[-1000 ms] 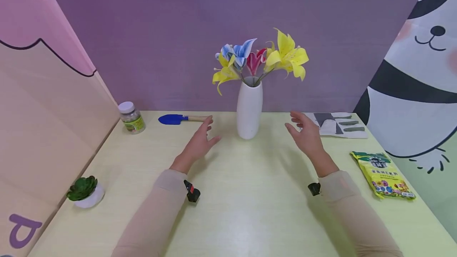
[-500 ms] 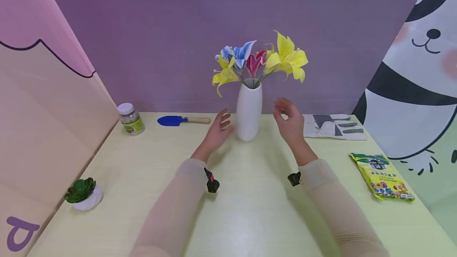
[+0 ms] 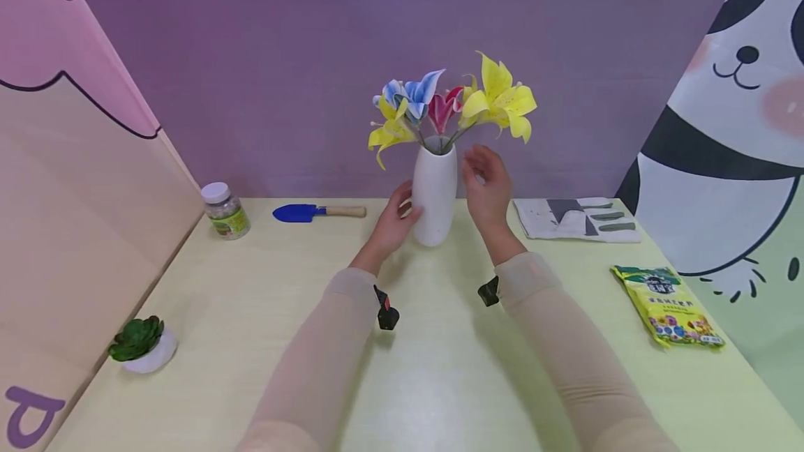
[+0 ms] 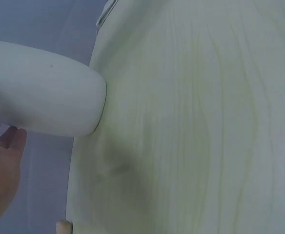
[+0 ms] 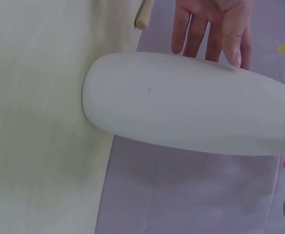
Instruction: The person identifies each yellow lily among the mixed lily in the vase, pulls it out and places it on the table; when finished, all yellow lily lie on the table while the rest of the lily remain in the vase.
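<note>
A white vase [image 3: 433, 201] stands upright at the back middle of the table, holding yellow lilies [image 3: 499, 100], blue flowers [image 3: 422, 93] and a pink-red flower [image 3: 442, 110]. My left hand [image 3: 391, 222] is at the vase's left side with fingers extended. Seen from the right wrist, the left hand's [image 5: 213, 22] fingertips and thumb meet the edge of the vase [image 5: 181, 105]; whether they press on it I cannot tell. Beside the upper right of the vase is my right hand [image 3: 487, 190], fingers loosely bent, apart from it and holding nothing.
A blue trowel with a wooden handle [image 3: 342, 211] and a lidded jar [image 3: 226, 213] lie back left. The potted succulent [image 3: 144, 347] is front left. On the right are folded work gloves [image 3: 574, 220] and a yellow packet [image 3: 668, 307]. A purple wall [image 3: 283, 75] rises behind the table.
Both hands have moved inward to the vase, the left from beside the trowel handle and the right from beside the gloves. The right hand has also risen toward the rim. The vase stands as before.
</note>
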Demonstrator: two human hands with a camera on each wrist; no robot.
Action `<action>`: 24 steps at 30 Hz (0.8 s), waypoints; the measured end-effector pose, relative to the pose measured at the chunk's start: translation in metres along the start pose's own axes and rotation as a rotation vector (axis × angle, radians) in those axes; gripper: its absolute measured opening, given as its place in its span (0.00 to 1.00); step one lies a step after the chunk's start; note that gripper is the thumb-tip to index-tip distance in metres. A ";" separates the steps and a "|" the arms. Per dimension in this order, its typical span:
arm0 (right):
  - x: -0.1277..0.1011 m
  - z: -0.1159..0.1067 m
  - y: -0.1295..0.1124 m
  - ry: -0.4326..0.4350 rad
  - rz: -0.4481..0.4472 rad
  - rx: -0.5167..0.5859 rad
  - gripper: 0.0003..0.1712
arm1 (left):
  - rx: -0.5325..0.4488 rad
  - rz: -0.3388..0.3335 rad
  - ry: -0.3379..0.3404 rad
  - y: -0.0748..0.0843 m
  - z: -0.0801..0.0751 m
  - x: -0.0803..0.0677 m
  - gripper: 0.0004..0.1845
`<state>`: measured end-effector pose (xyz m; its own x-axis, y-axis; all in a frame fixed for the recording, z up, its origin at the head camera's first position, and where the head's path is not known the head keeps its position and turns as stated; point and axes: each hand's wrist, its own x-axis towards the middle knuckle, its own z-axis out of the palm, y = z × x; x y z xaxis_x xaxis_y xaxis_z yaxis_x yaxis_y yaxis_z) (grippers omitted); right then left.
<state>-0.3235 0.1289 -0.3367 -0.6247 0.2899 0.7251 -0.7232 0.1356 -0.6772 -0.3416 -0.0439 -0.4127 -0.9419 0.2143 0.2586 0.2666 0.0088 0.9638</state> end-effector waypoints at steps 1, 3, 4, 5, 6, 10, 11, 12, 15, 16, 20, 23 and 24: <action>0.001 0.002 0.005 0.015 -0.005 0.008 0.16 | -0.003 0.007 0.009 0.000 0.001 0.001 0.33; 0.003 0.006 0.012 0.037 -0.013 0.017 0.16 | -0.004 0.012 0.028 0.000 0.003 0.001 0.33; 0.004 0.008 0.012 0.047 -0.017 0.007 0.15 | -0.002 0.007 0.039 0.000 0.004 0.002 0.33; 0.005 0.010 0.011 0.057 -0.017 -0.002 0.15 | 0.005 0.006 0.050 -0.001 0.005 0.002 0.32; 0.007 0.012 0.011 0.064 -0.022 -0.010 0.15 | 0.006 0.006 0.059 -0.001 0.005 0.003 0.32; 0.010 0.020 0.006 0.098 0.006 -0.021 0.14 | 0.018 0.002 0.077 -0.002 0.006 0.005 0.31; 0.011 0.022 0.005 0.111 0.021 -0.008 0.15 | 0.019 0.005 0.078 -0.002 0.005 0.005 0.31; 0.012 0.024 0.005 0.123 0.032 0.001 0.15 | 0.021 0.006 0.077 -0.002 0.005 0.005 0.31; 0.013 0.029 0.004 0.159 0.059 0.026 0.15 | 0.033 0.005 0.074 -0.002 0.005 0.005 0.31; 0.014 0.031 0.004 0.171 0.067 0.034 0.15 | 0.038 0.002 0.074 -0.002 0.005 0.005 0.31; 0.015 0.037 0.003 0.224 0.081 0.059 0.15 | 0.059 -0.016 0.074 -0.001 0.004 0.005 0.31; 0.016 0.041 0.003 0.263 0.088 0.061 0.14 | 0.063 -0.028 0.074 -0.001 0.004 0.005 0.31; 0.017 0.042 0.003 0.275 0.090 0.061 0.14 | 0.065 -0.032 0.075 0.000 0.004 0.005 0.31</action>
<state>-0.3484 0.0943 -0.3210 -0.5895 0.5455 0.5958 -0.6903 0.0429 -0.7223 -0.3458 -0.0386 -0.4119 -0.9620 0.1396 0.2345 0.2468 0.0784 0.9659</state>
